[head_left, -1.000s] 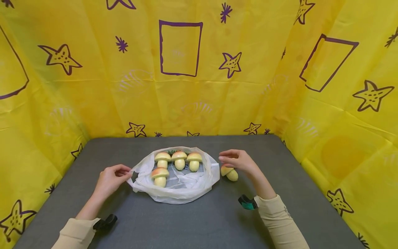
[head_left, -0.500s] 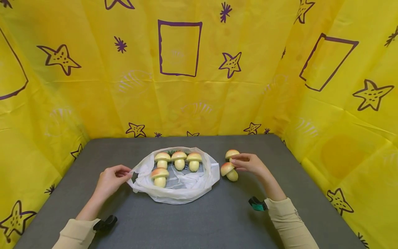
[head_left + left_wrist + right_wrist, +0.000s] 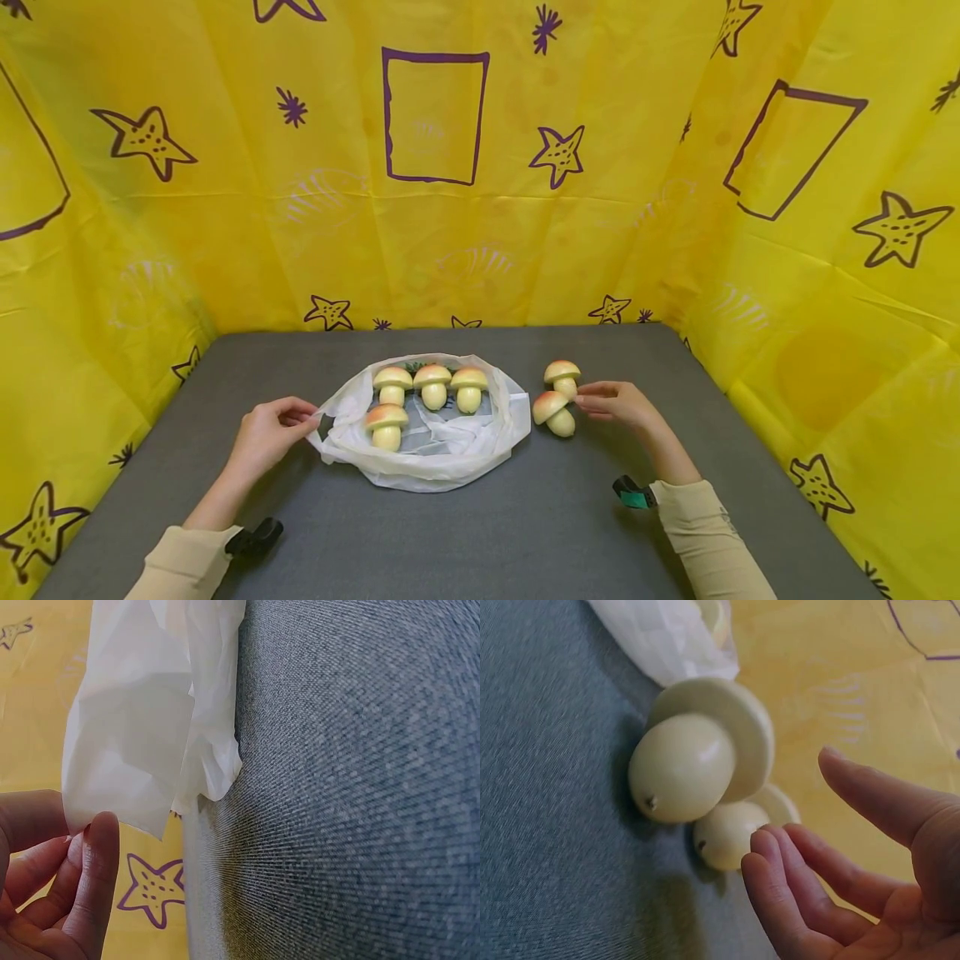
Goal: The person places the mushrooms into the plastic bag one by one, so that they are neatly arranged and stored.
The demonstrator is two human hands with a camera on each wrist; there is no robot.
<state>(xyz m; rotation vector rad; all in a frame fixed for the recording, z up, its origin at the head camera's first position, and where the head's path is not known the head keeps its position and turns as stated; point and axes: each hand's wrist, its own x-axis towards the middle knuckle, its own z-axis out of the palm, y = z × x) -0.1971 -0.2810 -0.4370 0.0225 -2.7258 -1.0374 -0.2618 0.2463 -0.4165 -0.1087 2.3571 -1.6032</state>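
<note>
A white plastic bag (image 3: 420,471) lies with its mouth spread wide, several toy mushrooms (image 3: 432,386) with reddish-yellow caps inside it. My left hand (image 3: 270,433) pinches the bag's handle at the left end between thumb and fingers, as the left wrist view also shows. Right of the bag lie two more mushrooms: a nearer tilted mushroom (image 3: 555,414) and a farther mushroom (image 3: 562,377) just behind it. My right hand (image 3: 622,404) is beside their stems, thumb and fingers apart with nothing held; the fingertips (image 3: 761,844) overlap the farther mushroom's stem in the right wrist view, and contact is unclear.
A dark grey cloth covers the table (image 3: 465,550). Yellow curtains (image 3: 480,250) with purple stars and frames enclose the back and both sides. A bit of dark green (image 3: 412,367) shows at the bag's far edge.
My right hand has drawn back to the right from above the two loose mushrooms, uncovering the farther one. The left hand and the bag stay in place.
</note>
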